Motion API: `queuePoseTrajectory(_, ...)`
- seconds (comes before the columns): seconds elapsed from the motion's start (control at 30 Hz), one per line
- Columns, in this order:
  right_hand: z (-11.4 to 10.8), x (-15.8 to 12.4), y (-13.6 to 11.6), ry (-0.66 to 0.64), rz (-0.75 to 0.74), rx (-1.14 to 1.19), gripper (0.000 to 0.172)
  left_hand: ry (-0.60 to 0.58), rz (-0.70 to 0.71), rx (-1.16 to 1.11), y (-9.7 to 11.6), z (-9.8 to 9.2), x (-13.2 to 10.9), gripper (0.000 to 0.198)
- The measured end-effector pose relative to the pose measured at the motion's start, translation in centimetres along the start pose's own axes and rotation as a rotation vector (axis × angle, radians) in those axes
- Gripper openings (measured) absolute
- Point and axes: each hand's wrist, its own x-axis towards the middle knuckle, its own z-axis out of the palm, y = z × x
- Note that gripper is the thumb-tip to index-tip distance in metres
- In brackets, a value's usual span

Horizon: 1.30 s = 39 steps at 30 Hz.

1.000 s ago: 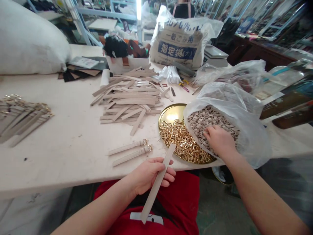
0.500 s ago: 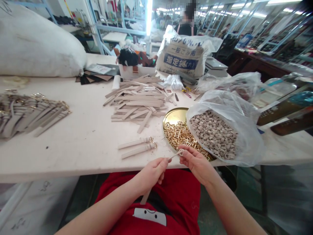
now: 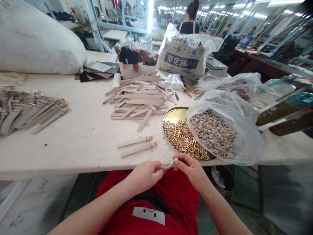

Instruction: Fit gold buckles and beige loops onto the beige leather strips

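Observation:
My left hand (image 3: 144, 176) and my right hand (image 3: 189, 168) are both closed on one beige strap (image 3: 167, 166), held just below the table's front edge over my red shirt. The right fingers pinch the strap's tip, where a small loop may sit; I cannot make it out. Just beyond my hands lie a gold tray (image 3: 174, 115) of gold buckles (image 3: 184, 140) and a clear plastic bag (image 3: 244, 143) full of small beige loops (image 3: 215, 132). Two finished straps with buckles (image 3: 138, 146) lie on the table to the left of the tray.
A loose pile of beige straps (image 3: 139, 98) sits mid-table, and a row of finished straps (image 3: 29, 109) at the left. A white sack (image 3: 36, 42), a box of dark leather pieces (image 3: 135, 63), a printed bag (image 3: 184, 55) and more plastic bags stand behind. A person stands at the back.
My right hand left the bag of loops and came to the strap's tip. Both hands now hold the strap closer to my body, with most of its length hidden in my left hand.

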Motion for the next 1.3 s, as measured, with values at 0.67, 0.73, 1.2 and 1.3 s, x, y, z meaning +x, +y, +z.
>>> queuePoseTrajectory(0.67,2.3,1.0,1.9,-0.031,0.037,0.153,0.020,-0.250,-0.087,-0.514,-0.1,0.2,1.8,0.052)
queuePoseTrajectory(0.73,1.5,1.5,1.2,-0.027,-0.024,-0.024,0.023,-0.233,-0.081,-0.546,-0.1,0.0,2.1,0.052)
queuePoseTrajectory(1.2,-4.5,7.0,-0.1,0.382,-0.089,-1.403,0.019,-0.069,-0.074,-0.492,-0.3,1.7,3.0,0.025)
queuePoseTrajectory(1.3,-3.8,5.9,-0.8,0.415,-0.190,-1.254,0.017,-0.031,-0.071,-0.452,-0.1,2.2,3.1,0.026)
